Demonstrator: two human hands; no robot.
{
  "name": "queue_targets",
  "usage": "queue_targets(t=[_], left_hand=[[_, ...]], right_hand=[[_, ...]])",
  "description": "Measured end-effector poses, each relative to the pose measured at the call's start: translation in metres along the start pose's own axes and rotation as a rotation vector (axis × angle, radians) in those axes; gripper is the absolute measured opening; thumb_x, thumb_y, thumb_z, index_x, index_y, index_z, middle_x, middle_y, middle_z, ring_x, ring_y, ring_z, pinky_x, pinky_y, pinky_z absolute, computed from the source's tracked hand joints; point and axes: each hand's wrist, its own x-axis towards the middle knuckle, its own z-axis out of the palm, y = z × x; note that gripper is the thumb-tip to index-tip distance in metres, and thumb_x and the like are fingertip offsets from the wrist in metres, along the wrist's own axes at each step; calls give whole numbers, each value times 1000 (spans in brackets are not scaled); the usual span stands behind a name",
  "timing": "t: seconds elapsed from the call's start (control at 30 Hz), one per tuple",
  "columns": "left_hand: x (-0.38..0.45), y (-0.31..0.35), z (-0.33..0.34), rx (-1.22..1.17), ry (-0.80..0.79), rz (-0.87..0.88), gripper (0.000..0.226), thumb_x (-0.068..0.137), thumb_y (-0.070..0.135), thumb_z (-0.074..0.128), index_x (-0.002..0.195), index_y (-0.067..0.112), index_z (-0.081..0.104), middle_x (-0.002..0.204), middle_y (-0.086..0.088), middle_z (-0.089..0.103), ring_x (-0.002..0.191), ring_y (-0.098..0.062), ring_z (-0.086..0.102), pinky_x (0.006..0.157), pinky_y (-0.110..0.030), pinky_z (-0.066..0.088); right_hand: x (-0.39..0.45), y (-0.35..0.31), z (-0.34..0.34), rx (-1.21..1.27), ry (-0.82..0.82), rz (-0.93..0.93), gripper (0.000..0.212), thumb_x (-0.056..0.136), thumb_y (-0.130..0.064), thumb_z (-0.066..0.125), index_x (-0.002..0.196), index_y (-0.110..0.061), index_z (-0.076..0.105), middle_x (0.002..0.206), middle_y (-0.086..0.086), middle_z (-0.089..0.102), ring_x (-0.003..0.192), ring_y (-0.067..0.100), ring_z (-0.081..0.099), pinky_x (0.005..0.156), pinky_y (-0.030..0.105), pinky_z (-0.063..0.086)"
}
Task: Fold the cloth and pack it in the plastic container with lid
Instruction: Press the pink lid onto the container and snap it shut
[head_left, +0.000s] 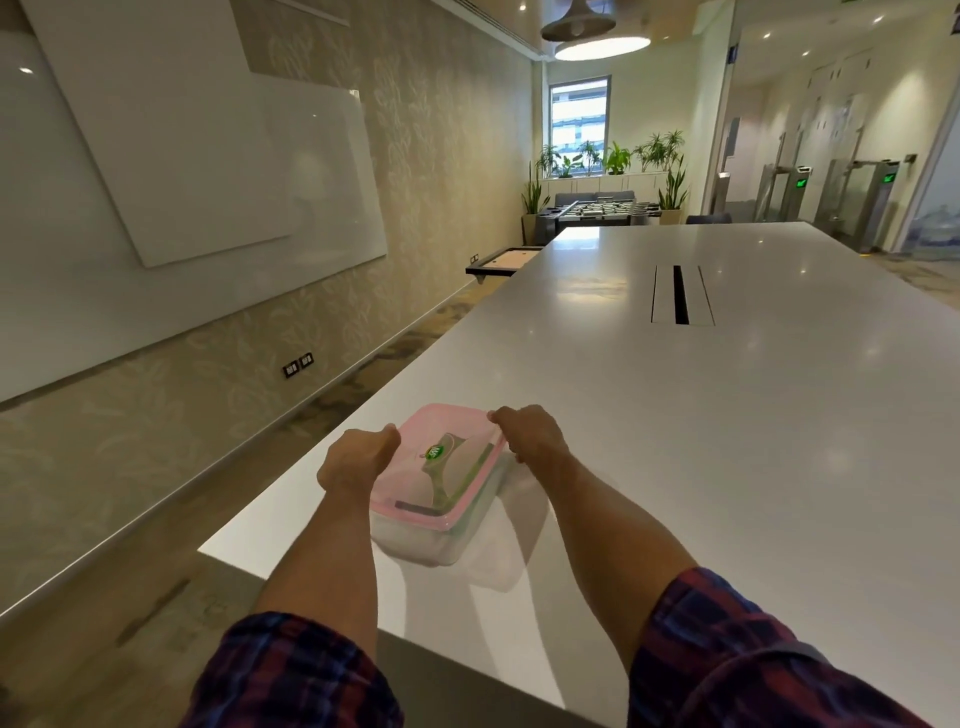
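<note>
While clear plastic container (431, 540) sits near left corner of white table (727, 415), pink lid (441, 467) rests on top. Left hand (358, 457) grips lid's left edge, right hand (530, 434) grips far right edge, fingers curled. Pale contents show through wall; cloth not distinguishable. Plaid sleeves (727, 649) at bottom.

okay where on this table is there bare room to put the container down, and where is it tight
The white table is bare right of the right hand and beyond the plastic container, up to the slotted cable hatch. It is tight only at the near left corner, where the left hand, the pink lid and the table's edge crowd together.
</note>
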Motion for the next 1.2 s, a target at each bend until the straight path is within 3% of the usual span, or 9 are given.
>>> queue_targets(t=[0.13, 0.23, 0.43, 0.6, 0.77, 0.9, 0.97, 1.07, 1.2], left_hand=[[5, -2, 4, 48, 47, -28, 46, 91, 53, 47, 97, 10, 62, 99, -8, 64, 90, -29, 58, 81, -34, 42], [9, -2, 6, 63, 54, -21, 44, 91, 54, 46, 94, 12, 59, 94, -5, 60, 86, -26, 54, 79, -35, 39], [17, -6, 9, 67, 24, -5, 48, 93, 56, 44, 95, 12, 61, 97, -6, 63, 88, -25, 55, 79, -35, 39], [16, -5, 8, 99, 36, 8, 51, 95, 56, 42, 94, 10, 62, 96, -7, 64, 90, -26, 60, 79, -34, 41], [7, -5, 2, 249, 39, 81, 60, 97, 59, 32, 104, 10, 65, 103, -8, 66, 99, -27, 63, 82, -35, 43], [5, -3, -2, 393, 71, 82, 66, 96, 61, 27, 107, 11, 68, 94, -4, 61, 103, -27, 65, 79, -34, 42], [7, -1, -1, 418, 69, 84, 67, 96, 62, 27, 108, 11, 69, 93, -4, 61, 103, -27, 66, 78, -35, 41], [8, 7, 6, 379, 62, 78, 67, 96, 62, 30, 114, 9, 67, 106, -9, 67, 108, -30, 65, 80, -37, 42], [9, 26, 17, 227, 36, 71, 61, 96, 56, 40, 119, 6, 65, 120, -14, 67, 113, -34, 62, 88, -40, 45]], right_hand=[[-2, -24, 15, -574, 204, -325, 41, 91, -32, 57, 129, -16, 56, 130, 8, 63, 117, 32, 60, 95, 39, 48], [-2, -36, 35, -657, -127, -598, 53, 102, -29, 49, 154, -23, 42, 160, 2, 43, 145, 27, 43, 117, 44, 36], [1, -35, 45, -825, -219, -675, 54, 107, -42, 34, 158, -23, 36, 165, -2, 35, 149, 23, 37, 120, 47, 33], [4, -58, 50, -970, -211, -645, 49, 104, -44, 41, 145, -21, 54, 148, 2, 58, 128, 25, 60, 102, 42, 49], [3, -36, 37, -820, -305, -608, 59, 107, -49, 35, 160, -23, 30, 167, -1, 30, 152, 24, 32, 122, 50, 30], [0, -5, 13, -504, 159, -641, 42, 96, -50, 57, 124, -19, 62, 126, 3, 68, 114, 26, 65, 92, 38, 53], [-1, 8, -1, -475, 320, -535, 44, 91, -56, 60, 106, -15, 61, 102, 5, 71, 93, 28, 69, 75, 35, 53], [2, 17, -18, -359, 192, -290, 51, 91, -59, 59, 102, -9, 62, 87, 10, 76, 76, 31, 75, 70, 36, 58], [12, 16, -36, 104, -46, -149, 31, 94, -30, 72, 85, -1, 66, 76, 24, 76, 54, 28, 73, 58, 35, 64]])
